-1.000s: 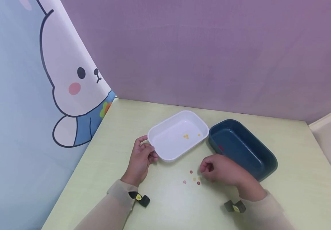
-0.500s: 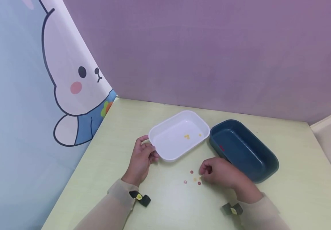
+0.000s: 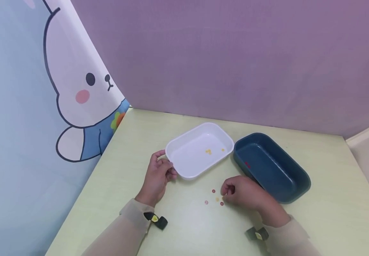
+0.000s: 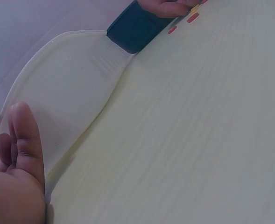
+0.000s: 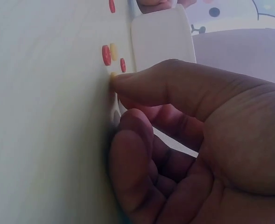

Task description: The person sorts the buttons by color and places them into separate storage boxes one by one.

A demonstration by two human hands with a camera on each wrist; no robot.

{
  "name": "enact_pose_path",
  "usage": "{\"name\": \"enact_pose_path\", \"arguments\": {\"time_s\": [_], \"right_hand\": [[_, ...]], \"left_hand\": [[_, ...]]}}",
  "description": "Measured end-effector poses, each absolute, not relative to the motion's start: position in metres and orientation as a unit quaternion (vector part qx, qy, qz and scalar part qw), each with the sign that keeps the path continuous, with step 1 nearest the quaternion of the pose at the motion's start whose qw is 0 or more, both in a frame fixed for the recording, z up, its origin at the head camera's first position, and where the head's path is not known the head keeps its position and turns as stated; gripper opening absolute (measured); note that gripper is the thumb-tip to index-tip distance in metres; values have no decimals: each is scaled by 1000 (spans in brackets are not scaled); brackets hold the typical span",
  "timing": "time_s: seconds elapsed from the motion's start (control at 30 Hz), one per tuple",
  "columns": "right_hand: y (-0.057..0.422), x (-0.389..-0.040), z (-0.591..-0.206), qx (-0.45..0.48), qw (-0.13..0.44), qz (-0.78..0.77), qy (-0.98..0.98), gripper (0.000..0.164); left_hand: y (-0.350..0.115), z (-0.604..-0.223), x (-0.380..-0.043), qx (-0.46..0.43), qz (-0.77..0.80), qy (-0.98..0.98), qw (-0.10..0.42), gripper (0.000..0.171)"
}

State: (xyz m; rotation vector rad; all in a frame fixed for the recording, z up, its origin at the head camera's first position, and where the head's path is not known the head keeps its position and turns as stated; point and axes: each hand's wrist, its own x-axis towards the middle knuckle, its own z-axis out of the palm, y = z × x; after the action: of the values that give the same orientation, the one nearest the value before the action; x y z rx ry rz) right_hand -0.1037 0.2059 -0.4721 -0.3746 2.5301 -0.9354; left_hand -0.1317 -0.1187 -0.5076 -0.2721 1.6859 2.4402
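Observation:
My left hand (image 3: 155,177) holds the near left corner of a white tray (image 3: 187,153), its thumb and index finger at the rim. Small yellow buttons (image 3: 208,152) lie inside that tray. My right hand (image 3: 243,192) is down at the table in front of a dark blue tray (image 3: 269,160), fingers curled. In the right wrist view its thumb and index finger pinch a yellow button (image 5: 113,75), mostly covered by the thumb tip. Beside it lie another yellow button (image 5: 114,51) and red buttons (image 5: 107,55). A few red buttons (image 3: 247,164) are in the dark blue tray.
The two trays stand close together on a pale yellow table (image 3: 133,142). Behind them rises a purple wall covering (image 3: 219,64). On the left hangs a blue cloth with a cartoon rabbit (image 3: 72,81).
My right hand has moved slightly left and down beside the blue tray, its fingertips coming onto the right-hand yellow button. My left hand stays at the white tray.

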Motion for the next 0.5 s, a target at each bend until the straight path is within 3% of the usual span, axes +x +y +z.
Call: {"name": "enact_pose_path", "arguments": {"time_s": [0.13, 0.5], "right_hand": [[210, -109, -473, -151, 206, -329, 909, 15], [222, -123, -475, -179, 199, -309, 912, 25]], "left_hand": [[-115, -507, -134, -95, 815, 566, 79, 53], [-104, -513, -143, -93, 818, 564, 65, 56]]}}
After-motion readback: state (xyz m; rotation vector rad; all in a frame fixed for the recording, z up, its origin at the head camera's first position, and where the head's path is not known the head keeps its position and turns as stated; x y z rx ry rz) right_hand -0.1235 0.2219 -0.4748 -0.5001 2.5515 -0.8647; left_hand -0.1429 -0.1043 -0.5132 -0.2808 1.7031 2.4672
